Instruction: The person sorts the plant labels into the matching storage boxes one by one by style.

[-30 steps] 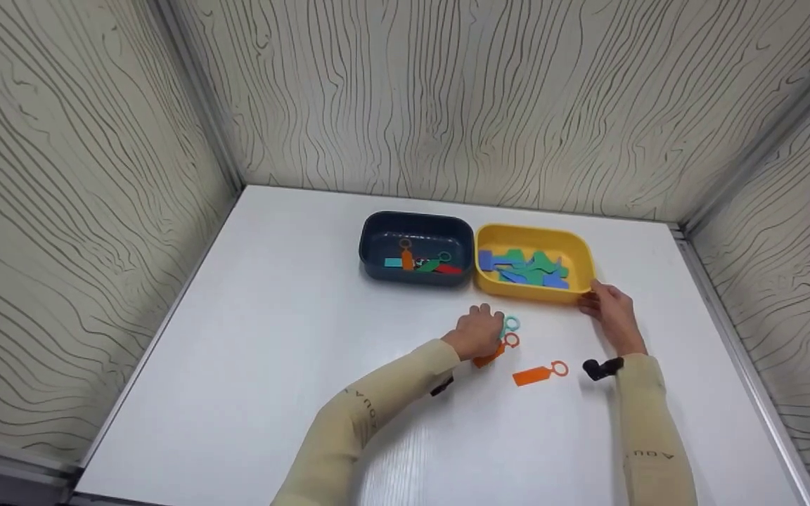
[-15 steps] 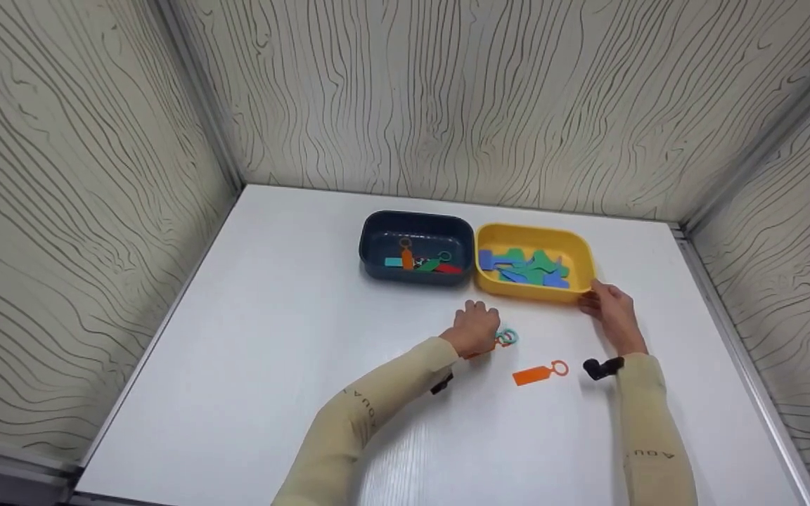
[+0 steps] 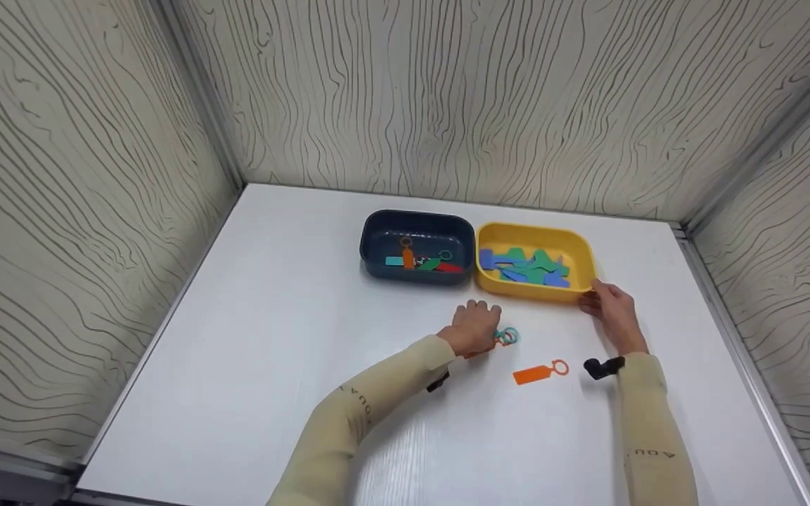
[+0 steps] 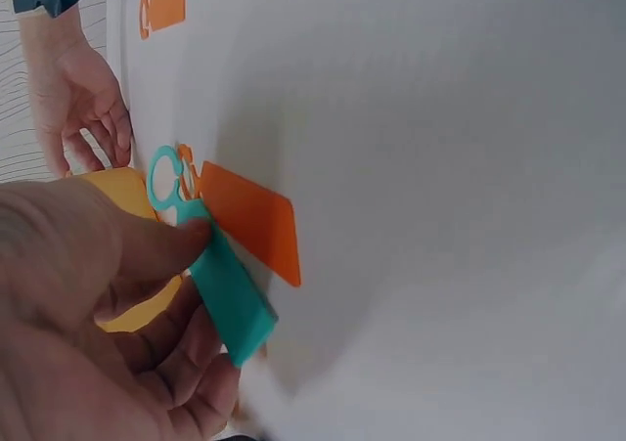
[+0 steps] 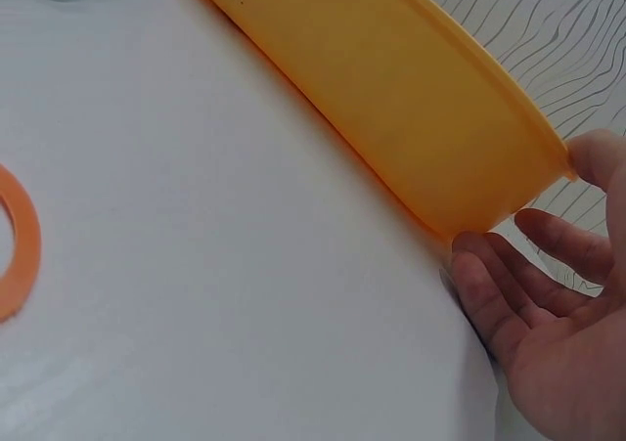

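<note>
My left hand [image 3: 475, 329] pinches a teal ring-ended tag [image 4: 227, 289] between thumb and fingers, low over the white table. Right beside it, partly overlapped, an orange ring-ended tag [image 4: 256, 218] lies on the tabletop; the head view hides most of both behind the hand. Another orange tag [image 3: 533, 374] lies apart, further right. At the front right corner of the yellow bin [image 3: 531, 292], my right hand [image 3: 614, 315] holds on, its thumb at the rim and its other fingers lower by the wall. Several green and blue flat pieces [image 3: 535, 260] fill that bin's floor.
A dark blue bin [image 3: 415, 275] stands against the yellow bin's left side, with orange, teal, green and red tags inside. Wood-patterned panels [image 3: 433, 105] rise behind the table and on both sides. The white tabletop [image 3: 271, 337] stretches to the left of the arms.
The left hand has shifted slightly left and toward the body, bringing the teal tag's ring over the orange tag's ring. The right hand has stayed at the yellow bin.
</note>
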{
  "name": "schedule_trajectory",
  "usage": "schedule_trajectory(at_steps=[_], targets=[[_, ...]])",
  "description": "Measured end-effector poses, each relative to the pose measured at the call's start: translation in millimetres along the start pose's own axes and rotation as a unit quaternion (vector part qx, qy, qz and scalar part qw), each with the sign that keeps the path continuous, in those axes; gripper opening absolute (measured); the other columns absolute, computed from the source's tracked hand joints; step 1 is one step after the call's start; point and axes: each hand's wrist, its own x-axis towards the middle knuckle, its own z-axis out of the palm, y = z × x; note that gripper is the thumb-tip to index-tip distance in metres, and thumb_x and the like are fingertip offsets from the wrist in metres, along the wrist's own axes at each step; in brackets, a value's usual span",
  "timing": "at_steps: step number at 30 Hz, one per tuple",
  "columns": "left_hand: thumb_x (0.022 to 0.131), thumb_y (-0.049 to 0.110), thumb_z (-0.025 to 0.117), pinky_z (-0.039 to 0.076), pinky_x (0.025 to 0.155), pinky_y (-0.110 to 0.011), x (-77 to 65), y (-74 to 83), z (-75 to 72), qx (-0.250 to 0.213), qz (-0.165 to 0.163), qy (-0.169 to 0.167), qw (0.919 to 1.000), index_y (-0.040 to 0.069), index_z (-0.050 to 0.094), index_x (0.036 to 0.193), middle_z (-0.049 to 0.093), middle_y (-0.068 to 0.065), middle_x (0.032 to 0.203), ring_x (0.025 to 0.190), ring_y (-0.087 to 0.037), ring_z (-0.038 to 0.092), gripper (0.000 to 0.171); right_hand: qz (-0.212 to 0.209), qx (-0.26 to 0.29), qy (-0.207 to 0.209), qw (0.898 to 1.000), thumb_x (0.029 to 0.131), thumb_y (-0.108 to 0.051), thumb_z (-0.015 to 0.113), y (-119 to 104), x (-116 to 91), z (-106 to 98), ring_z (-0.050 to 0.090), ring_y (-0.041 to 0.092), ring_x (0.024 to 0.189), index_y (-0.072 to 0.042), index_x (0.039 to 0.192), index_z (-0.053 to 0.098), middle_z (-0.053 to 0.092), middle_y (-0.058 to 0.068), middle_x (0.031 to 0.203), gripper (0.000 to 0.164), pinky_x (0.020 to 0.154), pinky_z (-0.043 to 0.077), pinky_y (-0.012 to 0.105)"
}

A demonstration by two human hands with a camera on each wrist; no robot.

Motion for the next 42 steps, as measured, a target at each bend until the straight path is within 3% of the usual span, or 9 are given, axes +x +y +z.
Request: schedule_trajectory(at_steps=[8,11,23,29,33,42], targets=[[0.092,0.019,0.069,0.051,0.081,-0.029,0.2,-16.0,-11.6,-0.081,0.015,-0.019,0.9964,0.018,0.059,0.111,0.058,0.000,0.097,0.087,-0.017,0.050,0.021,-0.001,-0.001,-0.008,1.000,0.096,-0.052,0.054,0.4,0.6,-1.1,0.064,0.013,0.103,-0.006,0.134,0.045,0.060,0.002,0.112,0.061,0.095,0.053,0.025],[0.092,0.015,0.068,0.051,0.082,-0.028,-0.1,-23.1,-17.7,-0.092,0.019,-0.023,0.9953,0.018,0.060,0.109,0.059,0.001,0.097,0.087,-0.016,0.051,0.019,-0.001,-0.004,-0.011,1.000,0.096,-0.053,0.053,-0.6,0.3,-2.1,0.063,0.014,0.105,-0.005,0.135,0.044,0.059,0.003,0.114,0.062,0.096,0.052,0.025],[0.093,0.004,0.061,0.052,0.088,-0.027,-2.4,-50.2,-53.0,-0.092,0.048,0.046,0.9936,0.012,0.060,0.113,0.064,-0.002,0.104,0.091,-0.016,0.057,0.022,-0.015,0.028,-0.015,0.999,0.096,-0.048,0.056,0.1,0.3,-2.9,0.065,0.011,0.099,-0.004,0.127,0.047,0.061,0.001,0.107,0.055,0.091,0.054,0.024],[0.096,0.007,0.059,0.052,0.090,-0.030,-4.5,-66.4,-74.9,-0.089,0.053,0.070,0.9922,0.010,0.059,0.115,0.064,-0.005,0.107,0.096,-0.018,0.058,0.019,0.003,0.012,-0.009,1.000,0.096,-0.051,0.054,0.9,-0.6,-0.2,0.063,0.011,0.102,-0.007,0.128,0.047,0.059,0.000,0.109,0.055,0.095,0.053,0.024],[0.097,0.009,0.058,0.052,0.088,-0.031,-4.4,-79.5,-87.8,-0.111,0.038,0.086,0.9893,0.010,0.059,0.113,0.062,-0.005,0.105,0.093,-0.019,0.056,0.016,0.009,0.017,-0.008,1.000,0.096,-0.051,0.055,0.1,-1.3,1.5,0.063,0.012,0.103,-0.006,0.131,0.045,0.059,0.000,0.110,0.058,0.098,0.051,0.026],[0.096,0.008,0.058,0.050,0.089,-0.033,2.3,-103.8,-105.2,-0.106,0.006,0.109,0.9884,0.010,0.058,0.114,0.060,-0.006,0.107,0.094,-0.019,0.054,0.019,-0.005,0.011,-0.022,1.000,0.097,-0.049,0.053,-1.1,-2.6,-0.5,0.063,0.013,0.107,-0.002,0.137,0.041,0.058,0.002,0.113,0.063,0.102,0.049,0.028]])
